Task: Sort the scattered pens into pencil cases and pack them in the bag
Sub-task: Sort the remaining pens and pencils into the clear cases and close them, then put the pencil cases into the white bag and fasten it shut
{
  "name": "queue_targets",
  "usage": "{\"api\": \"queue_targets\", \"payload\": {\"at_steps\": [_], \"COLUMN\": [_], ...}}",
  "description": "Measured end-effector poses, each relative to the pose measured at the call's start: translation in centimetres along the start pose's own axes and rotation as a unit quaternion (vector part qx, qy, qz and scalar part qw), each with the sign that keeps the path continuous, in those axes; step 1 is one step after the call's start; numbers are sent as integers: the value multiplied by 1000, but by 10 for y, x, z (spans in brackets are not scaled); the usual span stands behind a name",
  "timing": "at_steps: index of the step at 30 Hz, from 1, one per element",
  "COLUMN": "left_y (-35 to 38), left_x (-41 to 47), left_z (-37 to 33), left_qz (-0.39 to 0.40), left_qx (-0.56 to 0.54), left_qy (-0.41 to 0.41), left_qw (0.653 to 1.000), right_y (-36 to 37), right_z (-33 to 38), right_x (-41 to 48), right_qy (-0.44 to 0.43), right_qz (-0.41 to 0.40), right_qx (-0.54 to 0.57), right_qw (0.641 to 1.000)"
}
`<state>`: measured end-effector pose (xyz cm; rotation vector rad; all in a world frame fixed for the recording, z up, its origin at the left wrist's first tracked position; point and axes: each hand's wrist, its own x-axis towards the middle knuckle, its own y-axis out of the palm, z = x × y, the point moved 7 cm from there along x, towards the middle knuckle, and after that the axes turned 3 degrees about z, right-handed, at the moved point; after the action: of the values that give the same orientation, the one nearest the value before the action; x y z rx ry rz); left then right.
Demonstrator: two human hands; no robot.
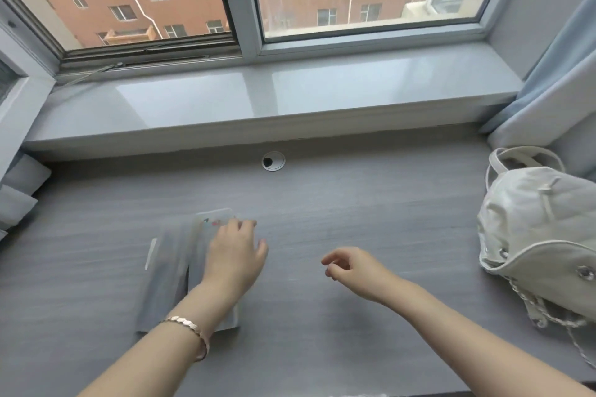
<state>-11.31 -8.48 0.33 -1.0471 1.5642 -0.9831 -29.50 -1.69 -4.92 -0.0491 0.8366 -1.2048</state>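
Note:
Two translucent grey pencil cases lie side by side on the grey desk (354, 209), left of centre. My left hand (233, 253) rests flat on the right-hand pencil case (213, 219), whose far end shows small red and blue marks. The left-hand pencil case (164, 274) lies bare beside it, with a thin pale strip along its left edge. My right hand (350, 264) hovers above the desk to the right, fingers loosely curled and holding nothing. A cream drawstring bag (541, 229) with a chain strap sits at the right edge. No loose pens are in view.
A round cable grommet (273, 160) sits in the desk near the back. A glossy window sill (274, 100) runs behind it under the window. A blue-grey curtain (554, 80) hangs at the right, and grey cushions (19, 190) lie at the far left.

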Motion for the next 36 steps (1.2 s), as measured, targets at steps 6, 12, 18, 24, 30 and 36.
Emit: {"api": "queue_targets", "payload": {"at_steps": [6,12,18,24,30,36], "left_y": [23,18,17,13,-24,-40], "left_x": [-1,-20,-35,-33,-49,-65], "left_z": [-140,-226,-244,-231,-220,-157], "left_qz": [109,96,88,95,59,25], "left_qx": [31,30,31,-14,-164,-270], "left_qy": [205,310,355,341,370,338], "left_qw": [972,945,930,935,912,901], "right_y": [-105,-226,-227,-218,-192,-143], "right_z": [-36,-97,-148,-134,-22,65], "right_x": [-48,-121,-140,-142,-135,-101], "right_qy": [7,102,144,-8,-154,-243], "right_qz": [-103,-341,-374,-515,-501,-343], "right_qx": [-133,-325,-326,-394,-351,-216], "right_qw": [986,876,856,761,776,881]}}
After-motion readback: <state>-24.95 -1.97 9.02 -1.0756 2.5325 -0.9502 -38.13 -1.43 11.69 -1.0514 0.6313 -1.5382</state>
